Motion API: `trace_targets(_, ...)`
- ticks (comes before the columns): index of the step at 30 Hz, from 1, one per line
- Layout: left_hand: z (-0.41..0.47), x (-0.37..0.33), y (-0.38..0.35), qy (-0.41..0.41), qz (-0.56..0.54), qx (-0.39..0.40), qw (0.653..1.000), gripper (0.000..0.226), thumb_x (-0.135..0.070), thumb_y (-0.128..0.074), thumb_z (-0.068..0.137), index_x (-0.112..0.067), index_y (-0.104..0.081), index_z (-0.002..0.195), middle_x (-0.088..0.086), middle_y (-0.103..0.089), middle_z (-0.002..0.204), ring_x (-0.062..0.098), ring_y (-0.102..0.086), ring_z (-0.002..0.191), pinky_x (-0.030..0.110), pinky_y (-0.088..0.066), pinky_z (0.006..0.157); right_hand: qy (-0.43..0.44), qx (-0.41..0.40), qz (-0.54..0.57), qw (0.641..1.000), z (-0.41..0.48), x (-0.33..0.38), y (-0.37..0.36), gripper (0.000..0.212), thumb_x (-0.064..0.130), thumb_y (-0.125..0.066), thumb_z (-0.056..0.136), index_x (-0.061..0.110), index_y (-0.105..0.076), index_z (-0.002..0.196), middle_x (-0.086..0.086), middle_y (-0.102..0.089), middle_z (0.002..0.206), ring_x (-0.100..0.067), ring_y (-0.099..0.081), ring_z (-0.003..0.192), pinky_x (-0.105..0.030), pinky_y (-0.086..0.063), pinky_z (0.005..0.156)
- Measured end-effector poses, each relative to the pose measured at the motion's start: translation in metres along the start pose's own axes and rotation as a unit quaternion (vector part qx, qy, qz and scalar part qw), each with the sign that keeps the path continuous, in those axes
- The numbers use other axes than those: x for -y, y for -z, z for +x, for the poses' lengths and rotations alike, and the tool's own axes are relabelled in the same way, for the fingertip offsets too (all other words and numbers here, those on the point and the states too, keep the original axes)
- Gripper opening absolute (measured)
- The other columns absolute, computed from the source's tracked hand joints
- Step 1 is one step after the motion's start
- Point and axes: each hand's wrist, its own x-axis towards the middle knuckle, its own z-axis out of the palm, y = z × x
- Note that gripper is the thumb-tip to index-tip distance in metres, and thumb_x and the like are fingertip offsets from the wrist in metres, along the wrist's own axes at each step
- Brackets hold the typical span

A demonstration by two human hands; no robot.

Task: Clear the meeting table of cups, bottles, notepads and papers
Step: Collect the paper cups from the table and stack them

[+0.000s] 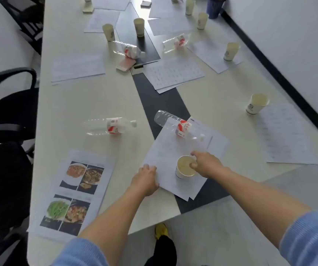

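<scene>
Where the counter (pixel 89 104) ends nearest, a stack of papers (pixel 165 150) carries a toppled bottle (pixel 179 127) and an upright paper cup (pixel 185 169). The right hand (pixel 206 164) has its grip pinched on the cup's rim. The left hand (pixel 146 179) rests on the papers' edge; its grip cannot be told.

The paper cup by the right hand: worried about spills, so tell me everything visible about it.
The paper cup is white outside, beige inside, and stands upright on a stack of papers at the near end of the table. The right hand pinches its rim, thumb inside. Whether it holds liquid is unclear.
</scene>
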Motion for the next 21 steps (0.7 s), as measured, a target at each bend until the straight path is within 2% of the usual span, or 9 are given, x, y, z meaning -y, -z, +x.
trace_targets(2,0.008,-0.002,-0.009,-0.002,0.032,0.011,0.999,0.064,-0.032,-0.050,0.094,-0.016,-0.021,0.148,0.017,-0.021,0.151,0.035,-0.024,0.139,0.044,-0.039,0.106,-0.002,0.003,0.007,1.000,0.007,-0.004,-0.005,0.035,0.028,-0.046,0.096,0.022,-0.048,0.130,-0.008,-0.062,0.117,-0.028,-0.060,0.100,-0.038,-0.052,0.082)
trace_targets(5,0.010,-0.005,-0.025,0.012,0.072,0.030,0.997,0.078,-0.024,-0.042,0.098,-0.016,0.011,0.154,0.021,0.013,0.160,0.040,0.008,0.148,0.046,-0.013,0.119,-0.018,0.006,0.047,0.999,0.010,-0.012,-0.014,0.023,0.025,-0.045,0.096,0.019,-0.052,0.117,-0.008,-0.063,0.107,-0.028,-0.063,0.087,-0.041,-0.054,0.078)
trace_targets(7,0.011,-0.006,-0.029,0.012,0.084,0.036,0.996,0.079,-0.021,-0.040,0.099,-0.015,0.018,0.152,0.021,0.019,0.159,0.040,0.014,0.147,0.046,-0.007,0.120,-0.021,0.004,0.063,0.998,0.013,-0.020,-0.015,0.022,0.026,-0.047,0.096,0.018,-0.052,0.116,-0.008,-0.063,0.106,-0.028,-0.065,0.082,-0.043,-0.056,0.079)
trace_targets(10,0.012,-0.008,-0.024,0.018,0.096,0.056,0.994,0.077,-0.020,-0.038,0.100,-0.016,0.018,0.152,0.021,0.019,0.159,0.040,0.012,0.148,0.047,-0.011,0.119,-0.028,0.007,0.087,0.996,0.015,-0.030,-0.015,0.019,0.022,-0.047,0.094,0.018,-0.055,0.111,-0.007,-0.065,0.100,-0.024,-0.068,0.068,-0.041,-0.058,0.071)
trace_targets(13,0.014,-0.017,-0.010,0.041,0.099,0.087,0.990,0.076,-0.024,-0.043,0.099,-0.016,0.008,0.154,0.022,0.009,0.160,0.042,-0.001,0.148,0.047,-0.021,0.116,-0.033,-0.008,0.126,0.991,0.011,-0.042,-0.010,0.017,0.021,-0.045,0.093,0.018,-0.059,0.102,-0.006,-0.068,0.092,-0.019,-0.068,0.061,-0.035,-0.056,0.066)
trace_targets(16,0.018,-0.030,0.009,0.048,0.105,0.056,0.992,0.052,-0.030,-0.044,0.096,-0.012,-0.029,0.143,0.018,-0.031,0.145,0.036,-0.035,0.130,0.043,-0.035,0.105,-0.033,-0.030,0.139,0.989,0.004,-0.059,0.006,0.014,0.023,-0.048,0.092,0.017,-0.060,0.096,-0.006,-0.067,0.092,-0.024,-0.066,0.075,-0.035,-0.051,0.069)
trace_targets(18,0.023,-0.059,0.024,0.034,0.097,0.006,0.995,0.041,-0.032,-0.042,0.097,-0.014,-0.043,0.134,0.011,-0.043,0.135,0.031,-0.043,0.122,0.040,-0.039,0.101,-0.040,-0.051,0.157,0.986,-0.007,-0.084,0.029,0.011,0.024,-0.049,0.090,0.018,-0.059,0.089,-0.006,-0.066,0.090,-0.027,-0.064,0.079,-0.038,-0.052,0.070)
trace_targets(21,0.031,-0.105,0.035,0.049,-0.081,-0.023,0.995,0.031,-0.033,-0.047,0.098,-0.014,-0.058,0.119,0.005,-0.059,0.121,0.024,-0.056,0.106,0.035,-0.047,0.089,-0.029,-0.071,0.211,0.975,-0.018,-0.109,0.058,0.014,0.024,-0.055,0.087,0.023,-0.055,0.073,0.000,-0.063,0.077,-0.022,-0.060,0.068,-0.036,-0.049,0.062)
